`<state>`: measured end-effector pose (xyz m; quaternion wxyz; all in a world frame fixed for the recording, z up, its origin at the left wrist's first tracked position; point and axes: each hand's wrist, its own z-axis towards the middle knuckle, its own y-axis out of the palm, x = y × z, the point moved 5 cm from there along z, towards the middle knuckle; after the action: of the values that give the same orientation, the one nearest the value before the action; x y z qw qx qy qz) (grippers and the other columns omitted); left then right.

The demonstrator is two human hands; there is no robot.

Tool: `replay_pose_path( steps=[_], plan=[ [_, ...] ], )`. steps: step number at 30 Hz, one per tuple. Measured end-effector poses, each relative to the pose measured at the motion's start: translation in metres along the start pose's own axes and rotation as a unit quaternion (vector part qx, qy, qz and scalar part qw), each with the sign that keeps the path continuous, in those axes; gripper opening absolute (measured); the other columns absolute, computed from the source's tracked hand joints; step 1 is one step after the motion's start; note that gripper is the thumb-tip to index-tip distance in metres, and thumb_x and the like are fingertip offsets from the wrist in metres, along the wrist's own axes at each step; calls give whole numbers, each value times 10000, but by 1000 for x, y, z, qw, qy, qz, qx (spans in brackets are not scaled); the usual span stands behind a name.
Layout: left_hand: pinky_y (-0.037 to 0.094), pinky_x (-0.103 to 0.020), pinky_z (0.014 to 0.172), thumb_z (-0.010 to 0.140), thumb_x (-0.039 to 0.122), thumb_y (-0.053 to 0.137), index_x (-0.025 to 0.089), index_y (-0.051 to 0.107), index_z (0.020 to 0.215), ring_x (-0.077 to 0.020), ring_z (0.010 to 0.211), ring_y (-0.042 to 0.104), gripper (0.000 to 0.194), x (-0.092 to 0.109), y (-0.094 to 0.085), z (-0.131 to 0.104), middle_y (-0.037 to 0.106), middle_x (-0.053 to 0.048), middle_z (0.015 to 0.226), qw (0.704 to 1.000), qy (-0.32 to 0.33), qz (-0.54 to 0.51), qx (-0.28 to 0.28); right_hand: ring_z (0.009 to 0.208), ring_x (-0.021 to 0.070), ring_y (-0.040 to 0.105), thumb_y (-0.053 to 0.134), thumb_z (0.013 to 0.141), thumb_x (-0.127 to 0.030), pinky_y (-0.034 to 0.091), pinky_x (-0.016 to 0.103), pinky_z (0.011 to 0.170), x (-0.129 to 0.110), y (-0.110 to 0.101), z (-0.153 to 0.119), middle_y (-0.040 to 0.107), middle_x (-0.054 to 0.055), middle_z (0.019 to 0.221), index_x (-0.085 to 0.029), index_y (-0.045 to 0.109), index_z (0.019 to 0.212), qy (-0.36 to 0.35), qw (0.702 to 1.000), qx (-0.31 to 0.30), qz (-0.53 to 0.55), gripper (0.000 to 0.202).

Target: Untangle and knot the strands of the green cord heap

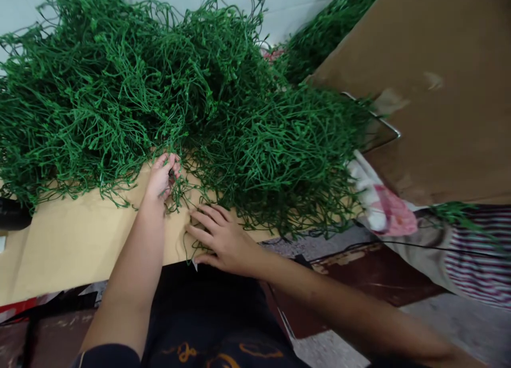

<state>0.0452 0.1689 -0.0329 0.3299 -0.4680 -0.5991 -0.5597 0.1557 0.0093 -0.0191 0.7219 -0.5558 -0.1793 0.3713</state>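
Note:
A big tangled heap of green artificial stems (120,91) covers the back of a cardboard-topped table (80,240). At the front edge of the heap, my left hand (164,174) has its fingers pinched around some green stems. To its right, my right hand (221,239) rests palm down near the table's front edge, fingers spread, with a few loose stems beneath and beside the fingertips. Another dense bunch of green stems (287,144) lies just beyond my right hand.
A large brown cardboard sheet (439,91) stands at the right, with a bent metal rod (387,124) beside it. Below it are a pink and white cloth (393,211) and striped fabric (479,256). A dark object (14,214) sits at the left edge.

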Motion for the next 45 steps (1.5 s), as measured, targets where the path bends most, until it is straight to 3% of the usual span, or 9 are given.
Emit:
replay_pose_path(
  steps=[6,19,23,26,32,36,40,42,45],
  plan=[
    [335,-127,410,794,251,603,151,502,692,-21,392,403,175,-1,1,2,404,83,459,1000,-3,-2,0,1164,277,466,467,856,-299,400,470,969,52,-10,-15,624,101,1131,-157,642,1010,68,996,23,-61,273],
    [349,-127,407,769,209,625,153,489,677,-26,402,400,174,1,1,-7,406,80,468,1000,-16,20,9,1129,246,492,449,837,-131,470,421,860,118,-17,-20,642,84,1147,-210,680,993,4,996,30,-85,290],
    [343,-126,407,793,187,583,153,498,676,-24,394,405,148,-1,0,-6,404,78,468,999,-17,28,-5,1109,243,501,454,852,-177,462,423,865,119,-21,-17,651,72,1128,-220,684,976,14,995,22,-92,265],
    [356,-132,426,805,209,564,151,522,689,-27,402,425,136,-1,1,-7,426,68,483,998,-12,47,-41,1108,269,477,510,841,-306,449,451,883,108,-23,-8,632,91,1144,-189,684,961,34,997,3,-75,242],
    [339,-142,429,758,249,614,144,568,673,-30,420,414,143,4,5,-13,445,64,501,993,9,85,-87,1123,335,415,677,701,-397,448,491,871,76,-35,13,576,156,1148,-153,692,926,61,996,-36,-45,332],
    [325,-156,438,717,244,655,137,584,628,-32,440,402,156,11,11,-16,486,52,517,983,29,145,-105,1075,292,445,599,764,-444,434,494,907,64,-56,31,560,149,1115,-162,637,1029,55,994,92,8,389],
    [328,-173,468,671,355,699,142,527,572,-35,461,397,290,14,16,-21,468,57,503,975,49,161,-143,1082,277,452,518,810,-471,413,505,929,81,-59,48,500,152,1131,-166,503,1216,163,958,231,58,508],
    [334,-184,478,643,412,712,150,483,554,-39,465,401,360,14,16,-21,452,61,487,972,50,172,-154,1104,274,440,536,793,-487,415,498,931,91,-52,55,441,158,1203,-174,421,1302,197,948,236,83,609],
    [325,-190,480,624,453,718,152,477,578,-40,474,396,389,13,16,-22,431,68,481,966,45,186,-173,1128,266,429,577,771,-446,398,498,950,96,-45,65,393,139,1276,-220,398,1331,185,955,201,112,630]
  ],
)
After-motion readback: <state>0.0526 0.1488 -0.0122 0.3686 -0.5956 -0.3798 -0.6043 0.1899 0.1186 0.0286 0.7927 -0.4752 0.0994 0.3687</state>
